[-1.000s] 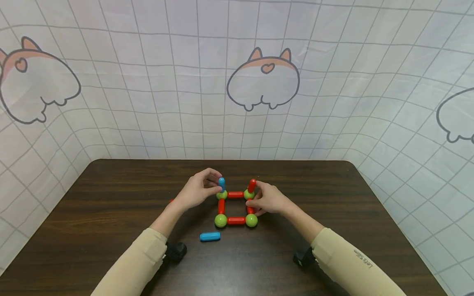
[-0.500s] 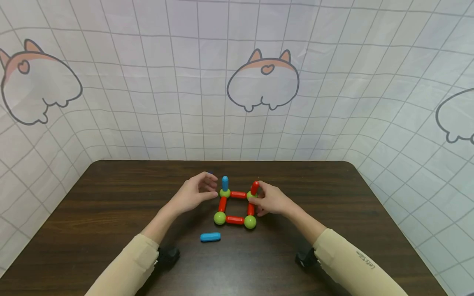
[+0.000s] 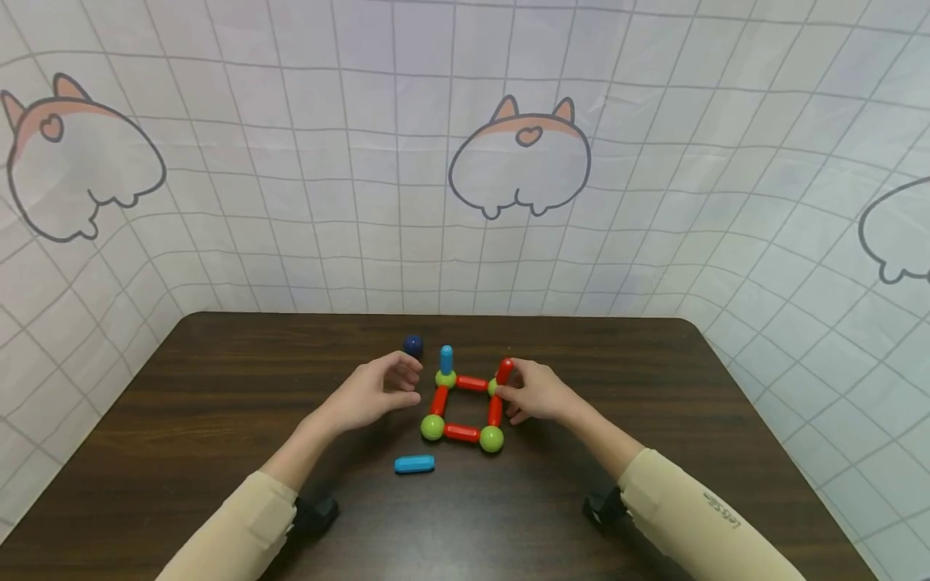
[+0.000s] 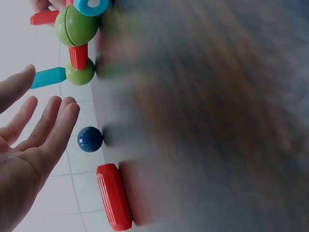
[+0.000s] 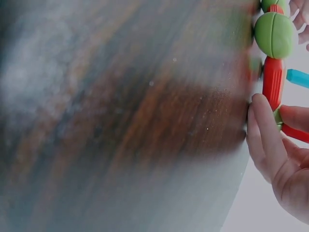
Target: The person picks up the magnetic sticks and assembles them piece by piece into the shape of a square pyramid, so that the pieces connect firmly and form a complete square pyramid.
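A square of red magnetic rods [image 3: 462, 433] joined by green balls [image 3: 492, 440] lies on the table. A blue rod [image 3: 446, 361] stands upright on its back left ball. On the back right ball [image 3: 494, 386] stands a red rod [image 3: 504, 370], leaning slightly. My right hand [image 3: 539, 392] grips this corner, the thumb and fingers around the green ball [image 5: 277, 116] in the right wrist view. To the left of the square, my left hand [image 3: 372, 395] is held apart from it, fingers loosely bent with nothing in them.
A loose blue rod [image 3: 414, 464] lies in front of the square. Behind the left hand is a dark blue ball [image 3: 412, 346]. Another red rod [image 4: 114, 197] shows in the left wrist view. A white patterned curtain [image 3: 349, 161] surrounds the table's back and sides.
My left hand has let go of the upright blue rod and drawn back to the left, uncovering the dark blue ball. The square has turned slightly clockwise, with my right hand still at its corner.
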{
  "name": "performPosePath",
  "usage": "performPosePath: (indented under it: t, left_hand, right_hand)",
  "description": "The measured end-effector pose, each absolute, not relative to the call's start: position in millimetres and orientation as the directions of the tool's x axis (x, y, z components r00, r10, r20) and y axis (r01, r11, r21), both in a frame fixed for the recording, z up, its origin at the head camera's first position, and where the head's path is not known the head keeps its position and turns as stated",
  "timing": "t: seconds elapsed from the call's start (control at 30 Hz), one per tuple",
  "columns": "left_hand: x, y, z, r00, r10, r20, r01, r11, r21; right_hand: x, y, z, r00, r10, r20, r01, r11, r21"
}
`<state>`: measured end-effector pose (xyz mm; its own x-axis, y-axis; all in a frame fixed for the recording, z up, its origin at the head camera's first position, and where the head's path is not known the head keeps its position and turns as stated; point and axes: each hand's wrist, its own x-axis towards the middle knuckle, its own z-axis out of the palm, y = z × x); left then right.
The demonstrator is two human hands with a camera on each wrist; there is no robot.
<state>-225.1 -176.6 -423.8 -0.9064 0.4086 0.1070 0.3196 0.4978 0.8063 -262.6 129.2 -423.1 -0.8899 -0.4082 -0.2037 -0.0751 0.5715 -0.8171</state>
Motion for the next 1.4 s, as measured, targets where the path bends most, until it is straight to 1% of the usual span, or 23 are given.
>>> performPosePath:
  t: [0.2, 0.4, 0.7, 1.13, 1.4]
  left_hand:
    - [-219, -179, -424, -0.899, 0.435, 0.055, 0.303, 0.528, 0.793]
    - [-215, -181, -422, -0.885, 0.464, 0.041, 0.318, 0.537, 0.782]
    - [-212, -186, -424, -0.871, 0.491, 0.014, 0.316, 0.54, 0.78]
    - [-209, -189, -423, -0.867, 0.498, 0.025, 0.33, 0.535, 0.778]
    - [-209, -191, -422, -0.882, 0.472, 0.005, 0.308, 0.569, 0.763]
  right_hand:
    - [-262, 131, -423, -0.892, -0.399, -0.212, -0.076, 0.594, -0.801]
    - [-260, 133, -421, -0.892, -0.401, -0.209, -0.081, 0.596, -0.799]
    - [-256, 133, -422, -0.875, -0.436, -0.21, -0.107, 0.598, -0.795]
    - [-250, 133, -421, -0.867, -0.448, -0.219, -0.118, 0.61, -0.783]
    - [-248, 133, -421, -0.845, -0.483, -0.23, -0.149, 0.625, -0.766]
